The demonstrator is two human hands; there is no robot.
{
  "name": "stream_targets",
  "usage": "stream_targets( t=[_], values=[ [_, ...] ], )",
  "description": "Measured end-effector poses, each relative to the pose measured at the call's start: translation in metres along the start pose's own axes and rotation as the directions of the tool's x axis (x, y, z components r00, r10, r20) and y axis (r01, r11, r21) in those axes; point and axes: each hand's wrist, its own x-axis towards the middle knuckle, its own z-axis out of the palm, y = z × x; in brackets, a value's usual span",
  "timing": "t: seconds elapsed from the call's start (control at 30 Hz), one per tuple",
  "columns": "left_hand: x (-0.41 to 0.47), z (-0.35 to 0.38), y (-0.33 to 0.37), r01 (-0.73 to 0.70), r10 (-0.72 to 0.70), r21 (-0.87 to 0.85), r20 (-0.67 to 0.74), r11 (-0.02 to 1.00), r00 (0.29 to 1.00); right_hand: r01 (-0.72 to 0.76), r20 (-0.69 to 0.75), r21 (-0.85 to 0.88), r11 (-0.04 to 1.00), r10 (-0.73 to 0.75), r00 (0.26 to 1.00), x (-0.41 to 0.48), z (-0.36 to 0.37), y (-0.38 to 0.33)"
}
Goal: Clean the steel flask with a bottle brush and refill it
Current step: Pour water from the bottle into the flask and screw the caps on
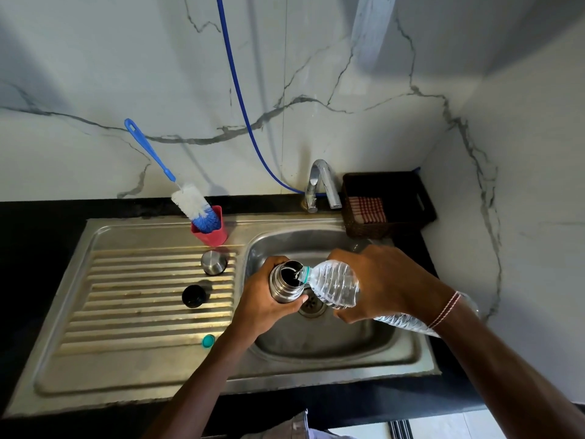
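Head view, from left of the sink basin (pixel 332 346) to right of it. On the draining board left of the basin I count one bottle brush (pixel 190 204), bristles down in one red cup (pixel 210 234), and three loose lids: a steel cap (pixel 213 262), a black stopper (pixel 193 296) and a teal bottle cap (pixel 208 340).

Over the basin, my left hand (pixel 269 299) wraps its fingers and thumb round the one steel flask (pixel 283 282), held upright with its mouth open. My right hand (pixel 389 280) grips one clear plastic water bottle (pixel 335 283) from above. The bottle is tipped down to the left so its neck meets the flask's rim.

Behind the basin stands one tap (pixel 321 182). Right of that is one dark basket (pixel 389 204) holding a checked cloth (pixel 367 209).

My fingers hide the flask's lower body, and my right wrist covers part of the bottle's rear. I cannot tell how full the flask is.
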Motion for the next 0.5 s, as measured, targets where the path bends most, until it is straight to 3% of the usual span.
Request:
stream_targets(
  t=[0.5],
  values=[
    [-0.0042,-0.0044,0.0005,-0.002,0.003,0.021,-0.019,1.000,1.000,0.023,-0.001,-0.025,0.999,-0.023,1.000,0.0001,-0.0062,-0.0025]
  ],
)
